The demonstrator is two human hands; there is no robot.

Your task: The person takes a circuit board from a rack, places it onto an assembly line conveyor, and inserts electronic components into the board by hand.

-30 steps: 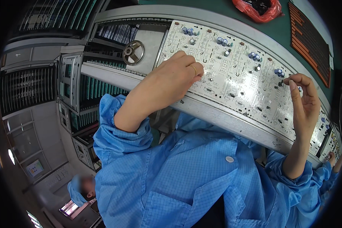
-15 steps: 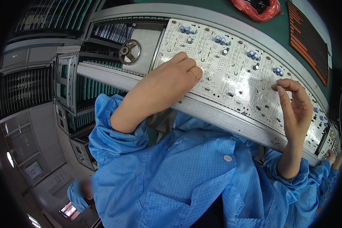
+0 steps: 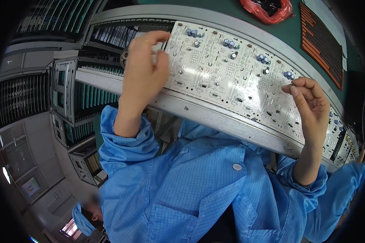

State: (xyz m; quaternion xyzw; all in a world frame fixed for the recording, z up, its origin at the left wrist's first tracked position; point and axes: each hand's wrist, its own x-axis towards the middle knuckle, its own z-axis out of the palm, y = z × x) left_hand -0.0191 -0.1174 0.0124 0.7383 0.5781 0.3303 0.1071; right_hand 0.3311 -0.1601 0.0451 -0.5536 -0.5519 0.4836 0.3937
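A long white circuit board panel (image 3: 241, 83) lies along a metal rail, carrying blue capacitors (image 3: 228, 43), black cylindrical capacitors (image 3: 233, 56) and other small parts. My left hand (image 3: 144, 71) is raised at the panel's left edge, slightly blurred, its thumb and forefinger apart with nothing seen between them. Over the right part of the panel, my right hand (image 3: 314, 103) has thumb and forefinger pinched together. Whatever those fingertips hold, if anything, is too small to name. A metal handwheel (image 3: 125, 58) is mostly covered by my left hand.
The rail's near edge (image 3: 227, 113) runs between me and the panel. Beyond it are a red plastic bag (image 3: 269, 12) holding dark parts and an orange-and-black slotted rack (image 3: 320, 44). Racks of green boards (image 3: 95, 97) stand at left. Another person's blue sleeve (image 3: 338, 198) is at right.
My left hand has moved left off the panel's left part, and its fingers have spread. My right hand stays pinched in nearly the same place. The view has shifted slightly.
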